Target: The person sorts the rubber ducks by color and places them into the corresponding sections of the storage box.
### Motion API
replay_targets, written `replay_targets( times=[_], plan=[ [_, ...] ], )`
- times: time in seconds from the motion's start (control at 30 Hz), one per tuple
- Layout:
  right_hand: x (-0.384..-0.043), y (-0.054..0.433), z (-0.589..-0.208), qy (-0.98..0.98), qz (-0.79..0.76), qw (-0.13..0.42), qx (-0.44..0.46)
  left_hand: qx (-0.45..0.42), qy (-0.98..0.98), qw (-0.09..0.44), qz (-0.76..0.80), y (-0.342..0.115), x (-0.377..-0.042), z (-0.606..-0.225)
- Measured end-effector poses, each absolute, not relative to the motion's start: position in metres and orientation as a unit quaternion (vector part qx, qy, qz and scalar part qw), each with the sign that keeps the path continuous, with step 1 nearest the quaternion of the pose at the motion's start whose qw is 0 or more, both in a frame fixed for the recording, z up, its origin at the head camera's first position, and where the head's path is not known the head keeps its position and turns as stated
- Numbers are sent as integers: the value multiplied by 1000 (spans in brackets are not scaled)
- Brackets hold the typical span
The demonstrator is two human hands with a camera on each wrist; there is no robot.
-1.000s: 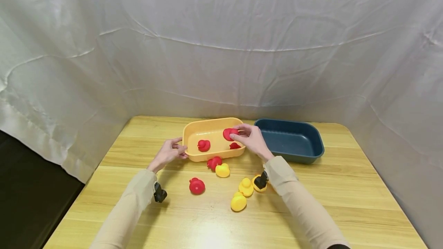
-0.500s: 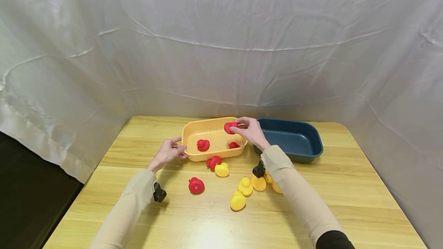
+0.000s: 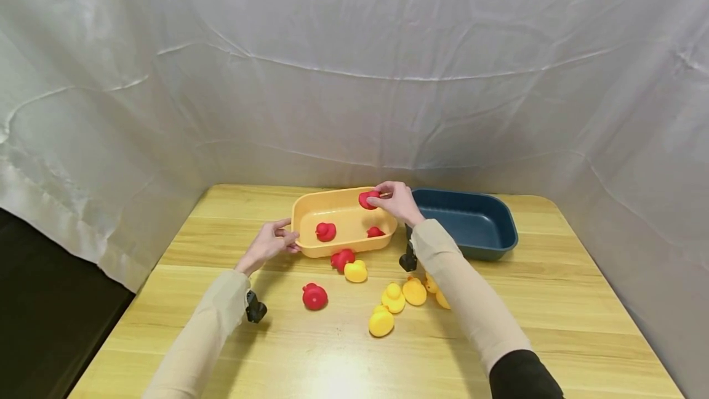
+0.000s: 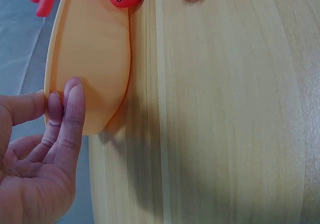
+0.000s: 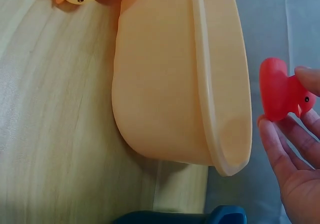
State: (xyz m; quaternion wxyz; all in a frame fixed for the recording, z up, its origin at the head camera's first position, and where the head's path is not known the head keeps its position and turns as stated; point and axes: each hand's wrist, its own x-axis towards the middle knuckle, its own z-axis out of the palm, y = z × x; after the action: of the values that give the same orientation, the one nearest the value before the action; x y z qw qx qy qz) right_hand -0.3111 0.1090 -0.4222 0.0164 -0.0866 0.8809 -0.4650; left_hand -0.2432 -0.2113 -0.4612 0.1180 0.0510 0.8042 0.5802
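A person's left hand [image 3: 269,242] pinches an orange tray [image 3: 346,219] at its nine o'clock end, thumb and fingers astride the wall, as the right hand [image 3: 400,202] holds up a red duck [image 3: 365,200], fingertips closed on it, between one and two o'clock. Two other red ducks [image 3: 325,232] sit inside, at four and eight; a navy tray [image 3: 465,223] stands at three, yellow ducks [image 3: 393,300] around five.

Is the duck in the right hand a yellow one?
No, the right hand pinches a red duck.
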Motion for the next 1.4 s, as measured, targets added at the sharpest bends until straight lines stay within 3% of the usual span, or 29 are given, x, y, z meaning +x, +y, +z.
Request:
replay_targets(
  times=[0.37, 0.83, 1.4],
  plan=[
    [-324, 103, -428, 891, -450, 39, -56, 48, 804, 121, 581, -210, -242, -460],
    [-323, 102, -425, 892, -446, 15, -70, 58, 796, 123, 590, -210, -243, -462],
    [-291, 109, -426, 857, -496, -5, -142, 51, 793, 129, 594, -207, -242, -460]
  ],
)
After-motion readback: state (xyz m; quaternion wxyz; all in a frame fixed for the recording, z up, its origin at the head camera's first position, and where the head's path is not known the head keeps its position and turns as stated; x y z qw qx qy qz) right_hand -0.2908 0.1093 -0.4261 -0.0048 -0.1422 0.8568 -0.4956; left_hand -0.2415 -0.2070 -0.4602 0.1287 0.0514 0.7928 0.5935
